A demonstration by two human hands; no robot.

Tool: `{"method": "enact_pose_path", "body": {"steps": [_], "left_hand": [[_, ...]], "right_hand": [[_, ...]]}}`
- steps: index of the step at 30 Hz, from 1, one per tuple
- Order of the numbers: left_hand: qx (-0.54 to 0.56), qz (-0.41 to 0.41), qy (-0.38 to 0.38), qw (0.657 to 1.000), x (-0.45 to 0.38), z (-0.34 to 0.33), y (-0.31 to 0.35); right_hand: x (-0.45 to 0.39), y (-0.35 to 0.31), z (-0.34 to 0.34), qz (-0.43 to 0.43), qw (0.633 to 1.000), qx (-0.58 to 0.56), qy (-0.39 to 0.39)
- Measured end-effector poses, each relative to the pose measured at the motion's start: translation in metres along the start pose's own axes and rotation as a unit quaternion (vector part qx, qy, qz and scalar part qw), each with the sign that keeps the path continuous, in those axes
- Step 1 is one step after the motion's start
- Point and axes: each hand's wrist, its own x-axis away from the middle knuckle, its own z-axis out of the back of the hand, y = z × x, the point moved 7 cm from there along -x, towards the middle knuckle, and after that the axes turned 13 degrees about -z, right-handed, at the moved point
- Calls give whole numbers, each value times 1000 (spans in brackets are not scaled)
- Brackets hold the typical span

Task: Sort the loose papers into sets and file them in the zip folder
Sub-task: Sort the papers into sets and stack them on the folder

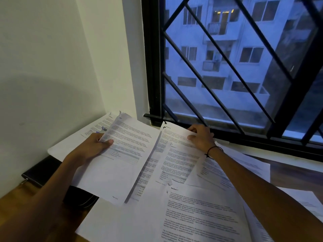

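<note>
Nearest the camera lies a printed sheet headed "Section 7" [201,215], flat on the wooden tabletop [12,215] and overlapping the other loose papers.

The left hand [94,147] grasps a sheet [122,158] by its left edge, thumb on top of the print and fingers curled under, so the page is lifted and tilts toward the middle. The right hand [201,137] pinches the far top edge of another sheet [174,154], thumb on the face and fingers curled over the edge by the window sill. The two pages stand side by side, their long sides running away from the person toward the window, inner edges nearly touching.

Outward from the hands, more papers spread to the right under the right forearm [244,165], and one more sheet [97,126] lies behind the left hand against the wall corner. The black zip folder [45,170] lies at the left, partly buried under the left-hand sheet and the left forearm, a metal pull showing at its near corner. Beyond is the barred window [227,67].

Sorting looks to be under way, with nothing yet filed. The folder lies to the left and below, so the left hand is much nearer it; whichever set goes in must travel leftward, and the covering papers probably have to come off the folder first.
</note>
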Motion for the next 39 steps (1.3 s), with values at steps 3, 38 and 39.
{"method": "enact_pose_path", "body": {"steps": [3,38,39], "left_hand": [[4,2,-4,1000,-1,0,-2],[7,-50,-99,994,-34,-124,69],[4,-47,-99,994,-36,-126,67]], "right_hand": [[0,1,4,-4,1000,-16,8],[16,78,106,8,997,-2,-74],[17,78,109,8,997,-6,-72]]}}
